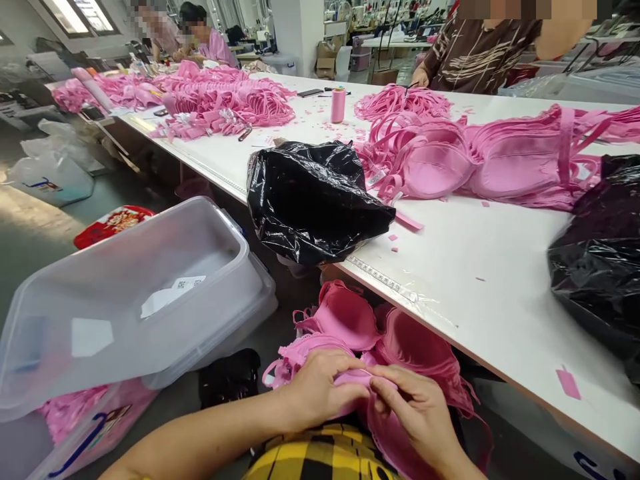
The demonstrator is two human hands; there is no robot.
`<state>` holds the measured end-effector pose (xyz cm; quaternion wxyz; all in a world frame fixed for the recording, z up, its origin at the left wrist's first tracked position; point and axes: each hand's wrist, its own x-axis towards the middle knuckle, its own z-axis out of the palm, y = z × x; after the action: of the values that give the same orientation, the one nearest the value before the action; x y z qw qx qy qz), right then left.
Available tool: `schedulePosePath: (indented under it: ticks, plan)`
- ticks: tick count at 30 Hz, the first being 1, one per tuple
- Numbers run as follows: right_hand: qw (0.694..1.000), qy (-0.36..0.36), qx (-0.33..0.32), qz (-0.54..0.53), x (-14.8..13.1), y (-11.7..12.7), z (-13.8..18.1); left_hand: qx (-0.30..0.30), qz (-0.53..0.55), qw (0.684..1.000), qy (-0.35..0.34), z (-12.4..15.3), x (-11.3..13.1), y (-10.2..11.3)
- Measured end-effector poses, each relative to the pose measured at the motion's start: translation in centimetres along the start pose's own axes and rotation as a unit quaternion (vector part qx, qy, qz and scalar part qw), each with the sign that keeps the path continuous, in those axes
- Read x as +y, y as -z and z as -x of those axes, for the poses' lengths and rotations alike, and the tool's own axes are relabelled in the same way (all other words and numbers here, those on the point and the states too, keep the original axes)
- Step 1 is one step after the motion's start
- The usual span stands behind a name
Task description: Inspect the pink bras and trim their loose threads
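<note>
Both my hands work low in front of me, below the table edge, on a pink bra (pixel 350 383) lying in my lap. My left hand (pixel 320 387) is closed, its fingers pinching the pink fabric at the top. My right hand (pixel 417 407) is closed too, fingertips gripping the same fabric right beside the left hand. More pink bras (pixel 345 317) are piled just beyond my hands, under the table's overhang. A yellow and black checked cloth (pixel 320 460) covers my lap.
A white table (pixel 475 267) carries a black plastic bag (pixel 315 200), a second black bag (pixel 600 260), stacked pink bras (pixel 500 160) and a pink thread spool (pixel 338 105). A clear bin lid (pixel 125 300) rests on a bin at my left. People work at the far side.
</note>
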<state>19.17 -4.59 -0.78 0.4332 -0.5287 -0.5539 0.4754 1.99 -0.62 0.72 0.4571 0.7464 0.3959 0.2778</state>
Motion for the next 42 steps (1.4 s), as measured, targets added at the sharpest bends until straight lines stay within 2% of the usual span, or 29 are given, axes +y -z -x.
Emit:
schedulePosePath:
  ticks: [3, 6, 8, 10, 12, 14, 17, 23, 28, 36, 39, 42]
  plan:
    - [0.999, -0.034, -0.005, -0.024, 0.0, -0.7, -1.0, 0.036, 0.003, 0.999, -0.025, -0.2, -0.6, 0.3]
    - [0.988, -0.116, -0.070, -0.073, -0.1, -1.4, -3.0, 0.067, -0.042, 0.994, -0.071, -0.7, -1.5, 1.7]
    - [0.980, -0.153, -0.099, -0.077, -0.1, -1.7, -5.0, 0.090, -0.072, 0.991, -0.069, -1.3, -2.4, 3.4]
    - [0.986, -0.140, -0.092, 0.013, -0.1, -2.1, -7.4, 0.126, -0.107, 0.985, -0.046, -2.0, -3.6, 5.2]
    - [0.979, -0.100, -0.082, 0.156, 0.1, -2.7, -9.6, 0.153, -0.155, 0.975, -0.050, -2.8, -5.0, 6.8]
    - [0.964, -0.075, -0.073, 0.245, 0.7, -3.7, -11.5, 0.156, -0.209, 0.960, -0.098, -3.3, -6.5, 7.7]
    - [0.954, -0.085, -0.045, 0.283, 1.9, -5.6, -12.9, 0.152, -0.285, 0.926, -0.194, -3.6, -8.5, 7.8]
    - [0.956, -0.091, -0.010, 0.280, 4.3, -7.8, -13.1, 0.135, -0.374, 0.882, -0.253, -3.2, -10.6, 7.2]
    - [0.975, -0.060, 0.016, 0.213, 4.6, -7.1, -12.0, 0.126, -0.414, 0.847, -0.308, -3.2, -11.1, 7.5]
    - [0.992, -0.016, 0.037, 0.122, 4.0, -6.2, -10.0, 0.052, -0.444, 0.777, -0.443, -4.0, -10.7, 8.7]
    - [0.994, -0.012, 0.036, 0.104, 3.9, -6.4, -9.6, 0.036, -0.435, 0.772, -0.462, -4.7, -10.5, 9.1]
    - [0.995, -0.023, 0.042, 0.091, 3.6, -6.5, -9.6, 0.044, -0.413, 0.784, -0.460, -5.1, -10.6, 8.8]
